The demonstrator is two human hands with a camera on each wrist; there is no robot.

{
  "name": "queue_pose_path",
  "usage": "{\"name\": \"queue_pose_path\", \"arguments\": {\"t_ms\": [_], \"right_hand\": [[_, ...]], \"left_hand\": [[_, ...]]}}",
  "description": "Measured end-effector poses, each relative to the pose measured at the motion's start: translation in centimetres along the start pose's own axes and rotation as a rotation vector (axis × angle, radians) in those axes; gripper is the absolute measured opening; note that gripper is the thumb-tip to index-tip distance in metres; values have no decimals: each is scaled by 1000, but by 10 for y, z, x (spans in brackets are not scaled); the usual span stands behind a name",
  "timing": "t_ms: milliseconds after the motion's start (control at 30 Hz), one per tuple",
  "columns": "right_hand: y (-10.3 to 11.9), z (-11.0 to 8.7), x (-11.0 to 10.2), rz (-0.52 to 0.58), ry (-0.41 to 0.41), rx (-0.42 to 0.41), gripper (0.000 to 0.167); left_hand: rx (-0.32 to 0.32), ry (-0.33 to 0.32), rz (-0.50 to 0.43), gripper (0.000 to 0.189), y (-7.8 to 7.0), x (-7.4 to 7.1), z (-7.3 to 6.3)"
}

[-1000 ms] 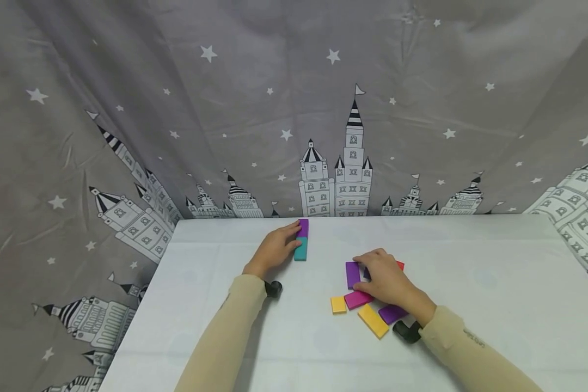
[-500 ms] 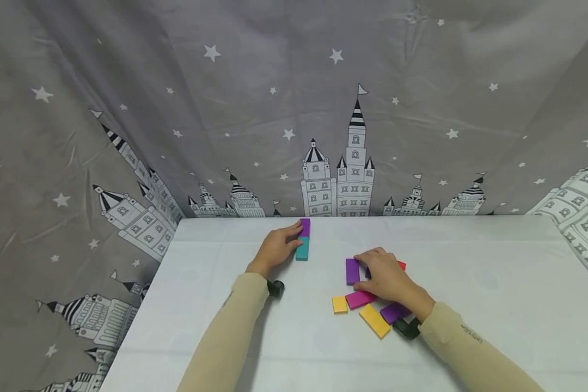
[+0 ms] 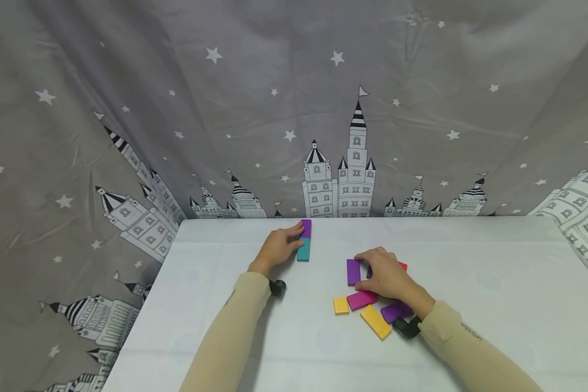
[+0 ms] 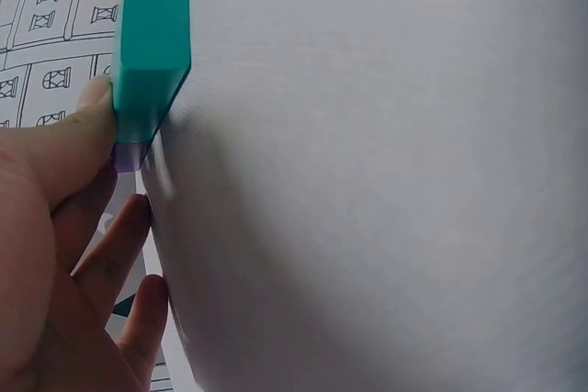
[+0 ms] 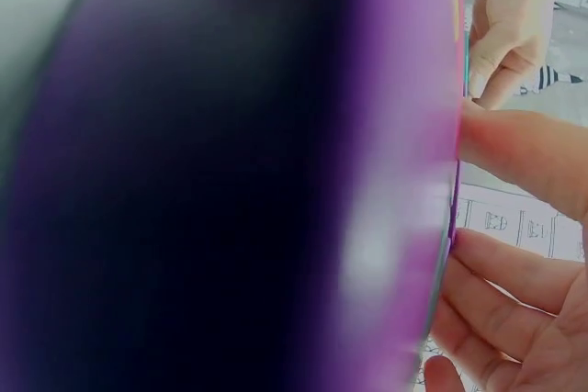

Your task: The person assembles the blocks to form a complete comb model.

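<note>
In the head view, my left hand (image 3: 276,246) touches the left side of two blocks set end to end: a purple one (image 3: 306,228) behind and a teal one (image 3: 303,251) in front. The left wrist view shows the thumb against the side of the teal block (image 4: 154,25). My right hand (image 3: 386,275) holds an upright-lying purple block (image 3: 353,273) between thumb and index finger, at its near and far ends. Under and beyond this hand, a dark block and a red block (image 3: 403,266) are partly hidden. A magenta block (image 3: 361,300) lies by the thumb.
Nearer on the white table (image 3: 304,337) lie a small yellow block (image 3: 341,306), a longer yellow block (image 3: 375,322) and another purple block (image 3: 396,311) close to the right wrist. A grey curtain (image 3: 255,76) with printed castles hangs at the table's back edge.
The purple block at my right hand has shifted slightly away from the magenta block. My left hand stays at the teal and purple pair. The head view has moved a little.
</note>
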State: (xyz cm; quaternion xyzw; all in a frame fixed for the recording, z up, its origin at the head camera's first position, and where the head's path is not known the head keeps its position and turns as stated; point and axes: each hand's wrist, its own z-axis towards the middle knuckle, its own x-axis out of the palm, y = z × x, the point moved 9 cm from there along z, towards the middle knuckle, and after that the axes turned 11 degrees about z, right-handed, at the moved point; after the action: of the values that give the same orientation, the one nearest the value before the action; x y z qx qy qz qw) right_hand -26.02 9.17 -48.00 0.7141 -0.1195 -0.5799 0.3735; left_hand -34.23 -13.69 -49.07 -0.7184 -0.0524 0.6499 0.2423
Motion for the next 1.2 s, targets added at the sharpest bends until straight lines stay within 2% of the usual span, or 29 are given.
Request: {"name": "queue_pose_path", "arguments": {"t_ms": [300, 700, 933, 1200], "right_hand": [[10, 1, -5, 58, -52, -24, 62], [40, 7, -2, 96, -40, -4, 63], [55, 14, 4, 120, -49, -62, 61], [64, 26, 17, 136, -36, -86, 61]], "left_hand": [[16, -19, -19, 48, -1, 1, -2], [23, -15, 20, 48, -1, 2, -1], [29, -18, 2, 48, -2, 1, -2], [37, -30, -5, 49, -2, 1, -2]]}}
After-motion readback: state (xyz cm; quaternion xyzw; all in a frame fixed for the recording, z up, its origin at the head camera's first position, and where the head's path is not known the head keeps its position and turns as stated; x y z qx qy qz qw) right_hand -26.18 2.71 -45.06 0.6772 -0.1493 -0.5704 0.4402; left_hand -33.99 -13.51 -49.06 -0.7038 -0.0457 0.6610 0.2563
